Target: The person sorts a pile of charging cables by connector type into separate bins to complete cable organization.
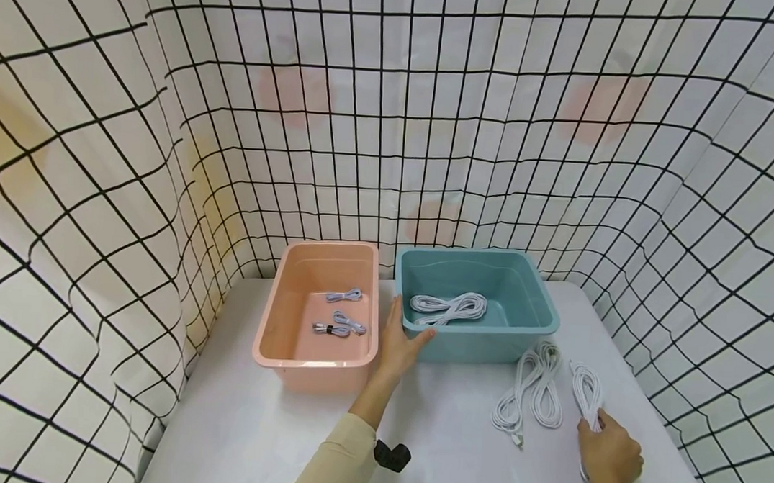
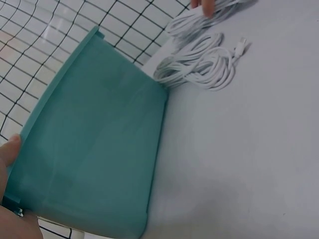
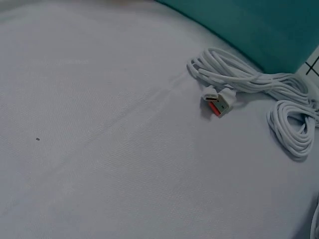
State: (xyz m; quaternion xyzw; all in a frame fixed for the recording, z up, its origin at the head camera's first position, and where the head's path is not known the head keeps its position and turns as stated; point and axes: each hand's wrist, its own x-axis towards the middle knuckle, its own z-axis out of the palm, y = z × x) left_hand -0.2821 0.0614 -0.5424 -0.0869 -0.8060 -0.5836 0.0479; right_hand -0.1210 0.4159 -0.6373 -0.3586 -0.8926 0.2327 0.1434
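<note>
At the teal bin's (image 1: 486,339) near left corner, my left hand (image 1: 400,346) has its thumb along the front rim and its straight fingers against the left side. The left wrist view shows part of that hand (image 2: 15,224) at the bin's edge. On the right of the table, my right hand (image 1: 610,447) grips the near end of a coiled white cable (image 1: 587,388). Its fingertips (image 2: 207,6) show on that coil in the left wrist view. To its left lies another bundled white cable (image 1: 512,402), a USB plug (image 3: 219,103) showing at one end.
A white cable coil (image 1: 462,307) lies inside the teal bin. Left of it, a pink bin (image 1: 319,379) contains several short tied cables (image 1: 343,295). Black wire grid (image 1: 391,155) walls surround the back and sides of the white table (image 1: 443,431).
</note>
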